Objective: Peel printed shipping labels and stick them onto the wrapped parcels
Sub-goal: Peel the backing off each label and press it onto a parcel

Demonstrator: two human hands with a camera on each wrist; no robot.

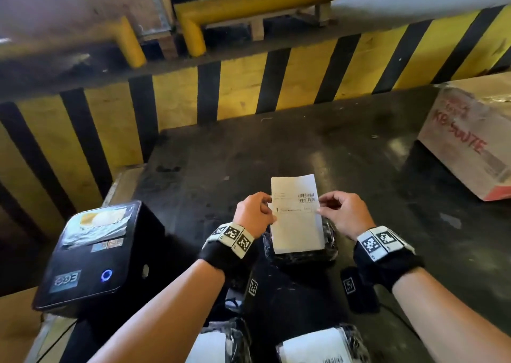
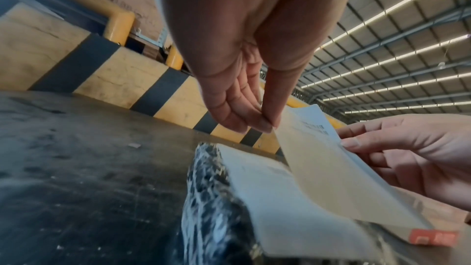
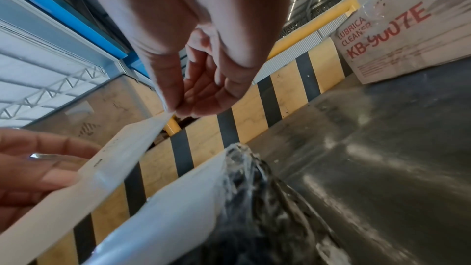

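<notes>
A white shipping label [image 1: 295, 213] with a barcode is held up between both hands over a black parcel [image 1: 304, 257] wrapped in clear film. My left hand [image 1: 268, 205] pinches the label's left edge between thumb and fingers [image 2: 266, 123]. My right hand [image 1: 320, 207] pinches its right edge [image 3: 177, 110]. The label's near end reaches down to the parcel top. In the left wrist view the lifted label [image 2: 331, 168] slants above a flat white sheet [image 2: 275, 198] lying on the parcel [image 2: 211, 198]; I cannot tell whether the two are joined.
A black label printer [image 1: 91, 257] stands at the left. A cardboard box [image 1: 470, 141] with red print sits at the far right. Two more wrapped parcels with white labels [image 1: 318, 346] lie at the near edge. A yellow-and-black striped barrier [image 1: 221, 86] runs behind the dark table [image 1: 359, 155].
</notes>
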